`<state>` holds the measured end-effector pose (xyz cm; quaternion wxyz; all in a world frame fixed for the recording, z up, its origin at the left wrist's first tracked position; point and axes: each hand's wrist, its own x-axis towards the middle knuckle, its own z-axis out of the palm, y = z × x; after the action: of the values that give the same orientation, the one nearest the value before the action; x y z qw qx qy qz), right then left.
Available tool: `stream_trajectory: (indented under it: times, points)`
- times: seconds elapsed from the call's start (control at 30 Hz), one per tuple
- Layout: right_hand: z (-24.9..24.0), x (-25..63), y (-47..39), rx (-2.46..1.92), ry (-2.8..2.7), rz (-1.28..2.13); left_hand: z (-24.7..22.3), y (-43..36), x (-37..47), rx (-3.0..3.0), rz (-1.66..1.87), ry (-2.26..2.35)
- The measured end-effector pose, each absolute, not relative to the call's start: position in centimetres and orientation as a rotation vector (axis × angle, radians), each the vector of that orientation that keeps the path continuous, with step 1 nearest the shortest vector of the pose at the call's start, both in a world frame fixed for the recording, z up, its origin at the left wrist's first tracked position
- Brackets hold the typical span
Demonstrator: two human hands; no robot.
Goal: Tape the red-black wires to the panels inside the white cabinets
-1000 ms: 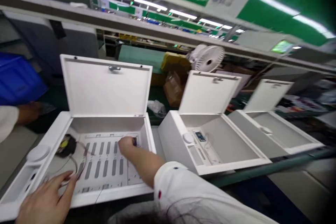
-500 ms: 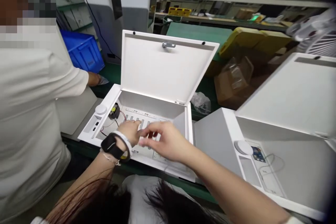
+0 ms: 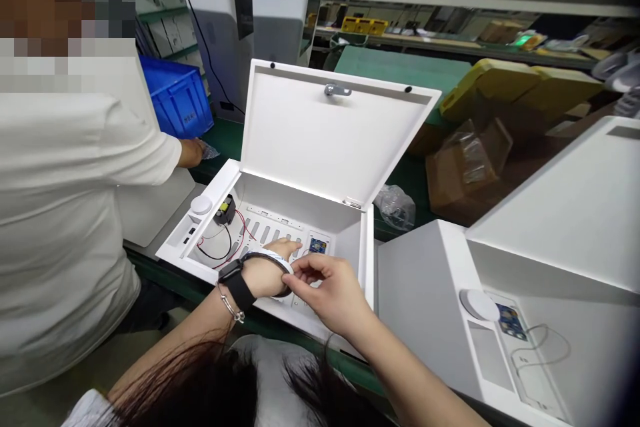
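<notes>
A white ring that looks like a roll of tape [image 3: 284, 265] is slipped over my left hand [image 3: 264, 275], around its back. That hand reaches into the open white metal box [image 3: 369, 260], its visible fingers stretched out and part of them hidden. My right hand [image 3: 336, 290] pinches the right edge of the tape roll between thumb and finger. A blue circuit board [image 3: 319, 245] lies on the box floor just behind my hands. At the left inside sits a black and yellow component [image 3: 226, 209] with red and black wires [image 3: 231, 240]. The raised lid [image 3: 330, 133] carries a metal latch [image 3: 338, 90].
A second open white box [image 3: 417, 293] stands to the right. Close on the left is a co-worker in a white shirt [image 3: 75, 213], one hand [image 3: 190, 152] near a blue bin [image 3: 180, 103]. Behind lie crumpled plastic [image 3: 396, 207] and a cardboard box [image 3: 453, 177].
My left hand has moved right inside the box, uncovering the wires. My right hand has closed its fingers on the tape roll's edge. The view has shifted slightly.
</notes>
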<state>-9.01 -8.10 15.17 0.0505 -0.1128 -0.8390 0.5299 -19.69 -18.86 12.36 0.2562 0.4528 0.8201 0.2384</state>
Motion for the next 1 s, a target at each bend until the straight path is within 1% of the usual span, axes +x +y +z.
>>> stream_trajectory:
  times: [0.1, 0.2, 0.33, 0.4, 0.47, 0.57, 0.63, 0.7, 0.77, 0.87, 1.0]
  points:
    - [15.2, -9.1, -7.4, -0.335, -2.558, 1.577, 12.6, -19.7, -19.0, 1.232, 0.821, 2.105]
    - [14.7, -9.4, -6.1, -0.485, -2.517, 1.512, 13.4, -20.9, -18.5, 1.189, 0.972, 2.029]
    - [14.0, -9.5, -4.6, -0.710, -2.292, 1.647, 14.5, -22.8, -18.3, 0.880, 1.381, 2.026]
    - [13.8, -9.4, -4.9, -0.715, -2.183, 1.737, 14.8, -23.2, -18.3, 0.736, 1.582, 2.115]
    - [13.6, -9.3, -6.0, -0.665, -2.134, 1.757, 14.8, -23.1, -18.0, 0.690, 1.675, 2.177]
    - [13.5, -9.0, -8.2, -0.537, -2.170, 1.637, 14.7, -22.4, -17.3, 0.625, 1.762, 2.033]
    - [13.7, -8.9, -9.0, -0.418, -2.235, 1.554, 14.7, -22.0, -16.9, 0.585, 1.809, 1.902]
    - [14.2, -8.8, -9.0, -0.281, -2.311, 1.545, 14.8, -21.9, -16.7, 0.565, 1.845, 1.812]
    - [15.2, -8.9, -8.2, -0.234, -2.340, 1.523, 15.2, -22.2, -16.8, 0.589, 1.836, 1.817]
    - [17.1, -9.3, -6.5, -0.239, -2.332, 1.312, 15.8, -23.0, -16.9, 0.720, 1.678, 1.960]
    - [18.6, -10.0, -5.8, -0.034, -2.490, 1.018, 16.0, -23.5, -16.6, 0.855, 1.466, 2.141]
